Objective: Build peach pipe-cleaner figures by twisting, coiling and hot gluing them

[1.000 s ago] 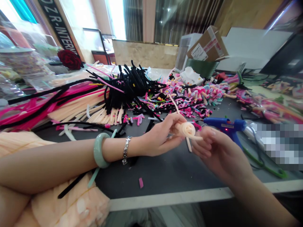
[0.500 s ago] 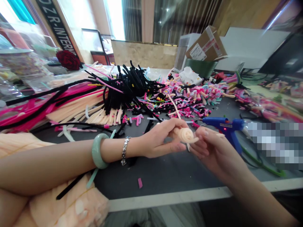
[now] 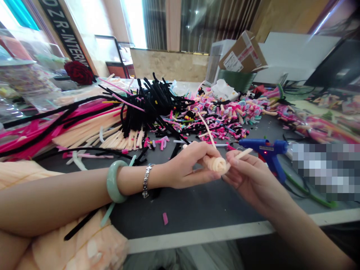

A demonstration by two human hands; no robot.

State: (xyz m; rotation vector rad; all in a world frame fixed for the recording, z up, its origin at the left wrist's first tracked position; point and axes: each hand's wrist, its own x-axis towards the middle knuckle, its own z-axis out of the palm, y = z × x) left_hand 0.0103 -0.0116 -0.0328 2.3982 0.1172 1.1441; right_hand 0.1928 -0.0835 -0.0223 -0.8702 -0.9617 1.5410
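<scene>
My left hand (image 3: 194, 165), with a green bangle and a metal bracelet at its wrist, is closed around a cream pipe-cleaner coil (image 3: 216, 164). The coil's spiral end faces me, and a thin cream stem rises behind it. Close on the right, my right hand (image 3: 249, 170) pinches the cream strip (image 3: 244, 153) that comes off the coil. The strip's free end sticks out past the thumb and fingertips, up and to the right. Part of the coil is hidden inside the left fingers.
A blue glue gun (image 3: 264, 148) with a lit red dot stands right of my hands. Behind lie black pipe cleaners (image 3: 149, 101), cream pipe cleaners (image 3: 90, 129) and a heap of colourful short pieces (image 3: 219, 116). A cardboard box (image 3: 243, 52) stands at the back.
The strip's free end now shows longer beyond my right fingers and points up to the right. My right thumb and fingers have regrouped around it. The left hand keeps its hold on the coil.
</scene>
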